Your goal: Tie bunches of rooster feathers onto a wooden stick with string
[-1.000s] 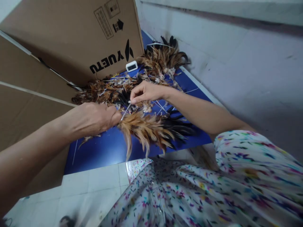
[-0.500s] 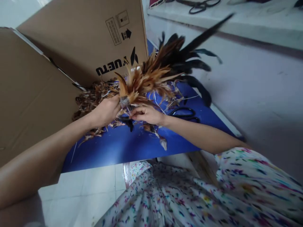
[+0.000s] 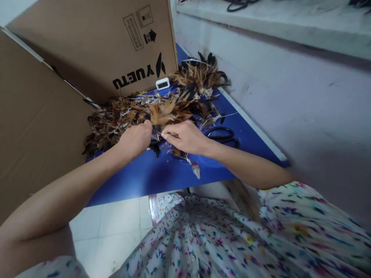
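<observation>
My left hand (image 3: 135,139) is closed around the stem end of a bundle of brown and black feathers (image 3: 166,110) that lies low over a blue board (image 3: 150,175). My right hand (image 3: 184,136) is just beside it, fingers pinched on something thin at the base of the bundle that I cannot make out. A heap of loose brown feathers (image 3: 108,121) sits left of my hands, and a second heap of feathers (image 3: 199,75) lies at the far end of the board. A small loose feather (image 3: 195,168) lies below my right wrist.
Black scissors (image 3: 223,135) lie on the board right of my right hand. A small white digital clock (image 3: 162,83) stands by a large cardboard box (image 3: 101,42) marked YUETU. A grey wall (image 3: 290,96) borders the right; white floor tiles (image 3: 110,227) show below.
The feather bundle, held upright half a second ago, has come down flat among the heap. Both hands have stayed together at its base, my right hand shifting from above to beside it.
</observation>
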